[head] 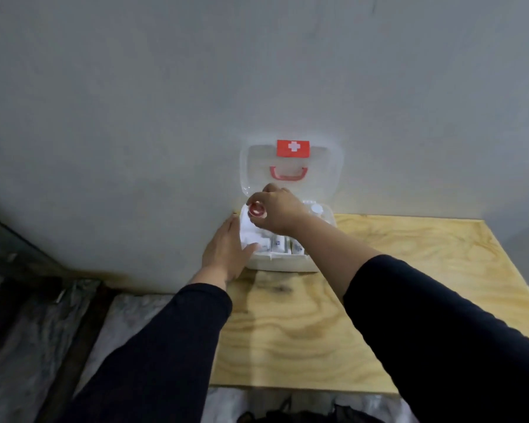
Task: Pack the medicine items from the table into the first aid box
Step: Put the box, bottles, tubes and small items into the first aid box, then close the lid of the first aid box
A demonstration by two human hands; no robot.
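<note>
The right hand (pixel 277 212) is pinching a small red round item (pixel 256 210) over the open first aid box (pixel 283 264), which is sitting at the desk's (pixel 303 325) far left corner. The left hand (pixel 226 251), fingers spread, is resting against the box's left wall.

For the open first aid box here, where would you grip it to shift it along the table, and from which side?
Take the first aid box by its white base, at the near front wall, coming from the person's side. The lid stands open against the wall, so its red handle would likely only swing the lid. The left hand rests at the base's left corner.
</note>
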